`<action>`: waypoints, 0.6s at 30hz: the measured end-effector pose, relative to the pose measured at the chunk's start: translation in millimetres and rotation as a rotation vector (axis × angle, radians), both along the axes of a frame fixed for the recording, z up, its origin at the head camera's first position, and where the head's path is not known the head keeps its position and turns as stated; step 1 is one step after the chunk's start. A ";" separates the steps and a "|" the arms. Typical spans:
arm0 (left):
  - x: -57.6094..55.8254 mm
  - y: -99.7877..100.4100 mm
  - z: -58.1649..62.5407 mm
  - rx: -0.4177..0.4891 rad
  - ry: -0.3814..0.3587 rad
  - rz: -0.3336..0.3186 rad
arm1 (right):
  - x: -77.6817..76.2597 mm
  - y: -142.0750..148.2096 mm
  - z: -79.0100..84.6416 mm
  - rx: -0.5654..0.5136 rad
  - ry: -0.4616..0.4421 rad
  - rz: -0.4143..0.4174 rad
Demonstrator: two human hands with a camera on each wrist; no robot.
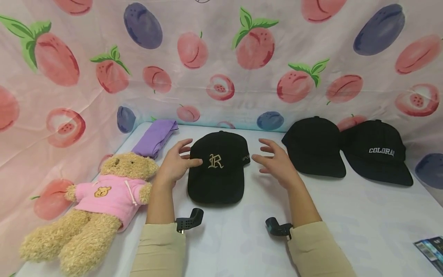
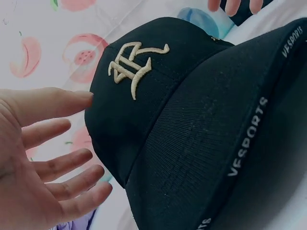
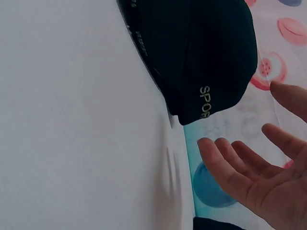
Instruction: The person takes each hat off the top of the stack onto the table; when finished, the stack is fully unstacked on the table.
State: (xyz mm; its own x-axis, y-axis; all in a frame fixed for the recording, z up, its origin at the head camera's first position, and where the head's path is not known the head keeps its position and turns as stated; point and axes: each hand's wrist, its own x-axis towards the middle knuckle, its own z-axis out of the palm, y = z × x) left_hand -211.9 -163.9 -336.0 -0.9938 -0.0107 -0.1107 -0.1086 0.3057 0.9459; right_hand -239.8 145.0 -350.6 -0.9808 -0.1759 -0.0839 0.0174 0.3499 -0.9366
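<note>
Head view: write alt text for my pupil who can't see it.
A person's left hand and right hand frame a black cap with a gold R on a white table. Two more black caps sit at right; at left, a teddy bear in a pink top lies near a folded purple cloth, before a fruit-print backdrop.

2 wrist views crop the black cap [image 1: 219, 175]; head view, a printed item [image 1: 432, 252].

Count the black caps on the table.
3: the R cap between the left hand and the right hand; a plain cap farther right; the COLORA cap beside it, rightmost.
</note>
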 end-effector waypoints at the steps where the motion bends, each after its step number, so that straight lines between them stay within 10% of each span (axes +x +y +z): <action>1: -0.6 0.1 -0.6 -0.012 -0.002 -0.016 | 0.4 -2.1 -0.4 -0.006 -0.008 0.018; 18: -4.2 2.3 -11.0 -0.132 0.013 -0.093 | 2.5 -26.5 -10.4 -0.056 -0.089 0.142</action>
State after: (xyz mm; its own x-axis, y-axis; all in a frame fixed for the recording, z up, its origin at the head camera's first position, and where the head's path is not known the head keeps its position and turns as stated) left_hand -216.1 -161.6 -347.0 -0.9925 0.0676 -0.1018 -0.0624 0.4358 0.8979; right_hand -237.4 118.4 -361.0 -0.9349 -0.3189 -0.1558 0.0553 0.3026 -0.9515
